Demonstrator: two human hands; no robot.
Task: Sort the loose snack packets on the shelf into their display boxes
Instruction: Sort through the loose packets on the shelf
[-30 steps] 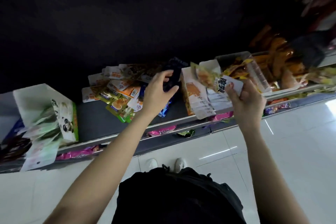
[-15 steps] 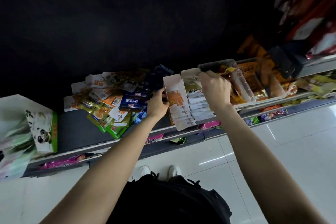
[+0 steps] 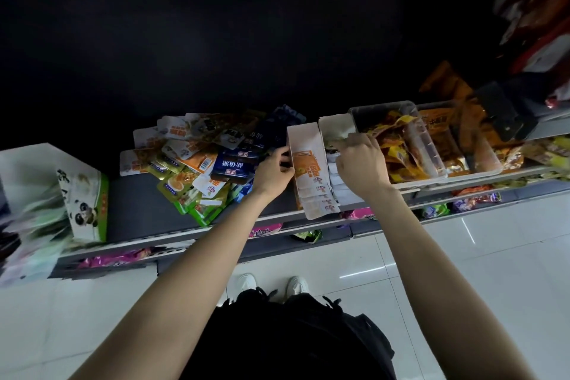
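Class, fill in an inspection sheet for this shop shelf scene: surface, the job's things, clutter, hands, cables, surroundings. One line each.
Surface: grey shelf, bare patch left of the heap.
Job's things: loose snack packets heaped on the shelf; white-and-orange display box beside the heap, white packets stacked inside.
Clutter: clear bin of yellow-orange packets to the right; panda-print box at left.
Hands: left hand pinches the display box's side wall; right hand reaches into the box, its grip hidden.
Cables: nothing seen.
Surroundings: white tiled floor; lower shelf with pink packets; dark space above.
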